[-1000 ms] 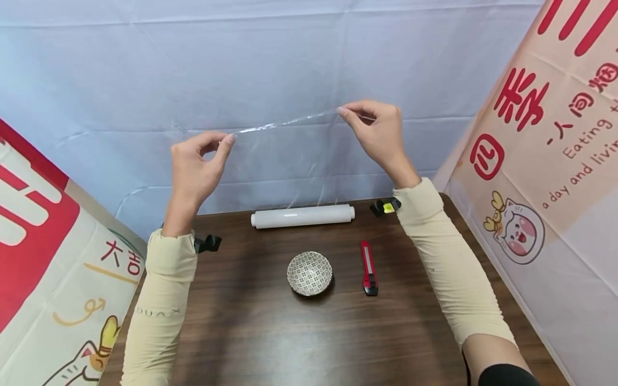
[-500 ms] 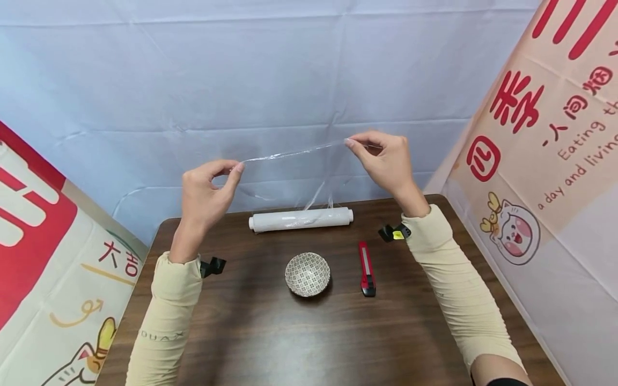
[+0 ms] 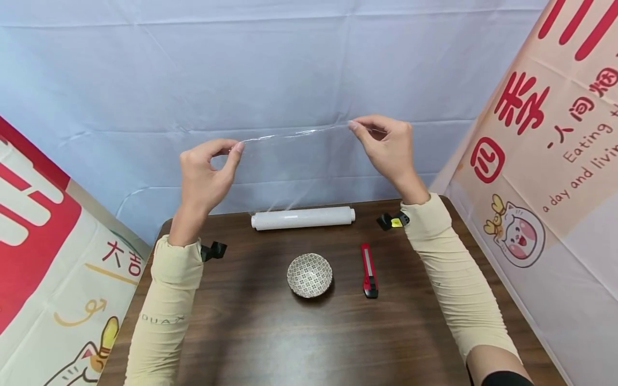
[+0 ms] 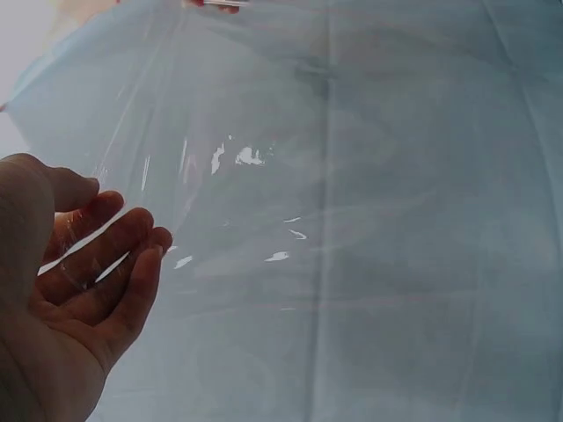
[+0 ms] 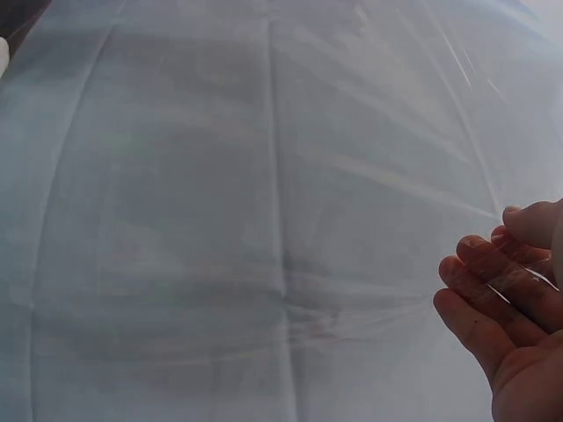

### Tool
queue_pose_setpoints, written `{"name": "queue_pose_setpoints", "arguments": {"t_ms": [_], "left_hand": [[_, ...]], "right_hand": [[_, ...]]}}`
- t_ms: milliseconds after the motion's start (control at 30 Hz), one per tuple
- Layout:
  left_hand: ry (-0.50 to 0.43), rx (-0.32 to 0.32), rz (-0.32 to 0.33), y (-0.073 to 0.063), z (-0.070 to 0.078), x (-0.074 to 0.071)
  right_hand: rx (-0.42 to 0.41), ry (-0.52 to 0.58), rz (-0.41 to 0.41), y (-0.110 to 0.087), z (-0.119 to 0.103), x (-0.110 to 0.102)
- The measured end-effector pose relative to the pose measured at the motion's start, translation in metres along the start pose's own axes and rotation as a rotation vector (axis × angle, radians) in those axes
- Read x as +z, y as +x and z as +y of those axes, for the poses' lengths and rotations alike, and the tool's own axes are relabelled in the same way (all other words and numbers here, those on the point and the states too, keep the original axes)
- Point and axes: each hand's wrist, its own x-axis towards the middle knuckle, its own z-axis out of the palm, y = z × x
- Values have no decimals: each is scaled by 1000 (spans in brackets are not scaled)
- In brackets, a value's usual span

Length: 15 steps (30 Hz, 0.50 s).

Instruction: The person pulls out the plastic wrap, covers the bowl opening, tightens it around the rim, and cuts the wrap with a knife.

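Observation:
A clear sheet of plastic wrap [image 3: 294, 134] is stretched between both raised hands, its upper edge catching the light. My left hand [image 3: 207, 169] pinches one corner between thumb and forefinger; my right hand [image 3: 388, 147] pinches the other, slightly higher. Below, the film hangs toward the white plastic wrap roll [image 3: 303, 218] lying at the table's back edge. In the left wrist view, glints show on the film beside the left hand [image 4: 88, 272]. The right wrist view has creases in the film running to the right hand [image 5: 501, 299].
On the brown wooden table [image 3: 270, 343] a small patterned bowl [image 3: 309, 275] stands in front of the roll. To its right lies a red utility knife [image 3: 369, 271]. A pale cloth backdrop [image 3: 270, 64] hangs behind the table, and printed cloths [image 3: 526, 161] flank it.
Both hands dipped toward the roll with the film, then rose partway again. They now sit slightly lower and farther right than a second ago. Bowl, knife and roll stay in place.

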Motion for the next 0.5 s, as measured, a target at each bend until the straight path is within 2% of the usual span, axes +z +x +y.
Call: {"name": "queue_pose_setpoints", "arguments": {"t_ms": [100, 200, 400, 500], "left_hand": [[8, 12, -1, -1, 5, -2], [22, 26, -8, -9, 8, -4], [58, 97, -39, -38, 7, -5], [43, 104, -49, -53, 7, -4]], "right_hand": [[-15, -23, -1, -3, -5, -4], [-32, -38, -5, -12, -8, -7], [-48, -50, -28, -40, -11, -12], [-58, -68, -39, -56, -12, -14]]}}
